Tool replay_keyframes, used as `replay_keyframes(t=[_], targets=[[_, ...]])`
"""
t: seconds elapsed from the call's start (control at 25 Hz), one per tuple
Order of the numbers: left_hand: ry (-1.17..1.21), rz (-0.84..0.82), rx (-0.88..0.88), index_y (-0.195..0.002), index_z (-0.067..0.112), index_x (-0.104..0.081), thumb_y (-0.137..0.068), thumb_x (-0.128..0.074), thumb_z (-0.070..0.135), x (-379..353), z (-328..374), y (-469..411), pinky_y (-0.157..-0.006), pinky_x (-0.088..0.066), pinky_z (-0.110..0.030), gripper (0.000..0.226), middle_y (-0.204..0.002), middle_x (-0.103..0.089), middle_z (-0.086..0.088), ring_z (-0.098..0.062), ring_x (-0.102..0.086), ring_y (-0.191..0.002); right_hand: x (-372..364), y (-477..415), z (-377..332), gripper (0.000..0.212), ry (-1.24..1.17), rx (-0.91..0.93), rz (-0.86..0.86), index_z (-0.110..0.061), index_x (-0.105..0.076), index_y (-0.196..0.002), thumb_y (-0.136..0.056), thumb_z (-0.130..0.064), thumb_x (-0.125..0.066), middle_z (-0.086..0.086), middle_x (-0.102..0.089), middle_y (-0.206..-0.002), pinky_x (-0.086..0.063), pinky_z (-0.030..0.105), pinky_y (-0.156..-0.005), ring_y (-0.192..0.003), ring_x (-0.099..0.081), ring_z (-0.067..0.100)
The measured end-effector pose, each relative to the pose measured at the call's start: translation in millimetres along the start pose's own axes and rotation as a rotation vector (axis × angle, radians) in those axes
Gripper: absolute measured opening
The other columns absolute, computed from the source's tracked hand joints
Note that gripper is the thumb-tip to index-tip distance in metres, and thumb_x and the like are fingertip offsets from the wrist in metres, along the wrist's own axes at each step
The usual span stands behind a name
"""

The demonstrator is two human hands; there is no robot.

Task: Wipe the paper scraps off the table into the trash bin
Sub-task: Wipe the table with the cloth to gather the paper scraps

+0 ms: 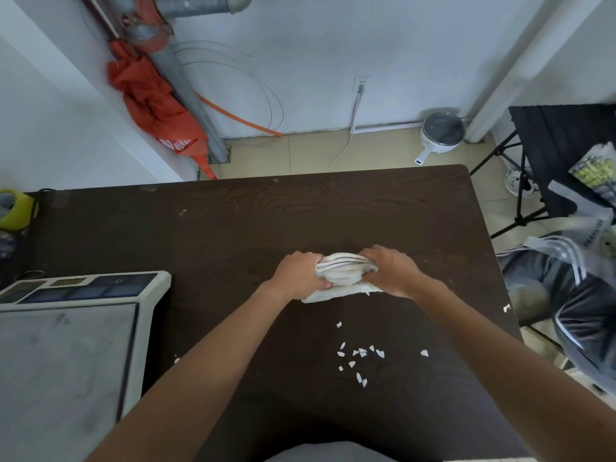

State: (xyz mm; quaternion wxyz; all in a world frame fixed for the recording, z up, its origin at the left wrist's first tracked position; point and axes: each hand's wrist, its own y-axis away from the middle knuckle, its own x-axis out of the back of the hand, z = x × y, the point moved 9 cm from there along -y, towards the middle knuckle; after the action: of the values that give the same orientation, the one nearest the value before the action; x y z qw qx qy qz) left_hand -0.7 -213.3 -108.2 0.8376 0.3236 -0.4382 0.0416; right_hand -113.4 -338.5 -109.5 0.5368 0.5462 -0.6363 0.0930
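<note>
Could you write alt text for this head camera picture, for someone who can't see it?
Seen from above, a person's left hand and right hand bunch up a white cloth on a dark table. Small white paper scraps lie scattered nearer the person, and a scale sits at the left.
</note>
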Motion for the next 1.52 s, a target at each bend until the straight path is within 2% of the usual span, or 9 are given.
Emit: replay_keyframes(t=[0.36, 0.6, 0.72, 0.8, 0.96, 1.12, 1.24, 1.36, 1.52], targets=[[-0.005, -0.104, -0.053, -0.103, 0.025, -0.067, -0.082, -0.072, 0.048, -49.5, 26.6, 49.0, -0.086, -0.053, -0.039, 0.032, -0.100, -0.073, 0.006, -0.018, -0.067, -0.093, -41.6, 67.5, 19.5, 0.037, 0.000, -0.031, -0.060, -0.034, -0.058, -0.118, -0.082, -0.026, -0.057, -0.007, -0.057, -0.111, -0.042, 0.033, -0.077, -0.106, -0.060, 0.024], [0.006, -0.112, -0.010, -0.098, 0.023, -0.071, -0.074, -0.070, 0.048, -15.2, 35.2, 30.3, -0.082, -0.056, -0.038, 0.035, -0.094, -0.072, 0.004, -0.018, -0.066, -0.090, -19.1, 55.0, 21.0, 0.040, -0.030, -0.052, -0.015, -0.033, -0.056, -0.122, -0.083, -0.027, -0.058, -0.002, -0.055, -0.111, -0.045, 0.036, -0.082, -0.104, -0.060, 0.028], [-0.019, -0.076, 0.010, -0.097, 0.019, -0.064, -0.079, -0.066, 0.043, -2.3, 31.7, 15.7, -0.080, -0.055, -0.039, 0.030, -0.096, -0.068, 0.001, -0.021, -0.064, -0.089, -4.9, 34.9, 20.1, 0.041, -0.026, -0.058, 0.001, -0.031, -0.055, -0.126, -0.085, -0.026, -0.058, -0.001, -0.053, -0.113, -0.044, 0.036, -0.082, -0.104, -0.060, 0.030], [-0.149, -0.027, -0.006, -0.096, 0.015, -0.057, -0.086, -0.064, 0.037, 7.4, 33.6, 4.0, -0.073, -0.052, -0.037, 0.025, -0.097, -0.066, -0.003, -0.025, -0.064, -0.088, 1.6, 17.1, 16.5, 0.039, 0.012, -0.042, -0.007, -0.028, -0.054, -0.127, -0.088, -0.026, -0.057, 0.001, -0.052, -0.115, -0.044, 0.037, -0.081, -0.106, -0.060, 0.031], [-0.294, 0.097, -0.010, -0.109, 0.010, -0.056, -0.093, -0.060, 0.026, 35.8, 37.2, -24.2, -0.070, -0.043, -0.035, 0.023, -0.108, -0.066, -0.010, -0.030, -0.064, -0.096, 23.6, -23.6, 6.6, 0.039, 0.084, -0.008, 0.026, -0.024, -0.052, -0.130, -0.092, -0.022, -0.054, 0.005, -0.050, -0.119, -0.045, 0.039, -0.083, -0.113, -0.055, 0.030], [-0.309, 0.289, 0.152, -0.132, 0.013, -0.050, -0.095, -0.059, 0.045, 76.3, 16.6, -48.5, -0.081, -0.048, -0.037, 0.049, -0.122, -0.060, -0.012, -0.030, -0.059, -0.108, 66.7, -68.0, -0.2, 0.045, 0.140, 0.041, 0.177, -0.024, -0.047, -0.135, -0.091, -0.020, -0.056, 0.004, -0.048, -0.124, -0.045, 0.041, -0.089, -0.119, -0.049, 0.027], [-0.200, 0.275, 0.253, -0.138, 0.011, -0.044, -0.099, -0.053, 0.049, 88.3, 4.7, -69.9, -0.084, -0.049, -0.039, 0.055, -0.126, -0.057, -0.018, -0.035, -0.062, -0.109, 89.7, -101.6, -2.1, 0.048, 0.213, 0.081, 0.236, -0.024, -0.046, -0.137, -0.091, -0.020, -0.057, 0.005, -0.049, -0.127, -0.044, 0.042, -0.094, -0.119, -0.050, 0.027], [-0.047, 0.287, 0.192, -0.138, 0.007, -0.043, -0.100, -0.054, 0.038, 94.6, 12.5, -95.8, -0.090, -0.049, -0.042, 0.050, -0.127, -0.058, -0.020, -0.038, -0.060, -0.112, 112.0, -124.8, 9.7, 0.048, 0.236, 0.082, 0.310, -0.021, -0.049, -0.135, -0.088, -0.016, -0.057, 0.007, -0.052, -0.125, -0.044, 0.044, -0.093, -0.115, -0.054, 0.030], [-0.019, 0.231, 0.095, -0.146, 0.007, -0.034, -0.099, -0.056, 0.021, 98.6, 43.3, -132.5, -0.096, -0.045, -0.042, 0.053, -0.130, -0.053, -0.020, -0.038, -0.057, -0.116, 138.4, -135.0, 45.6, 0.046, 0.228, 0.047, 0.382, -0.019, -0.050, -0.133, -0.088, -0.013, -0.058, 0.008, -0.054, -0.122, -0.047, 0.046, -0.090, -0.109, -0.056, 0.032]])
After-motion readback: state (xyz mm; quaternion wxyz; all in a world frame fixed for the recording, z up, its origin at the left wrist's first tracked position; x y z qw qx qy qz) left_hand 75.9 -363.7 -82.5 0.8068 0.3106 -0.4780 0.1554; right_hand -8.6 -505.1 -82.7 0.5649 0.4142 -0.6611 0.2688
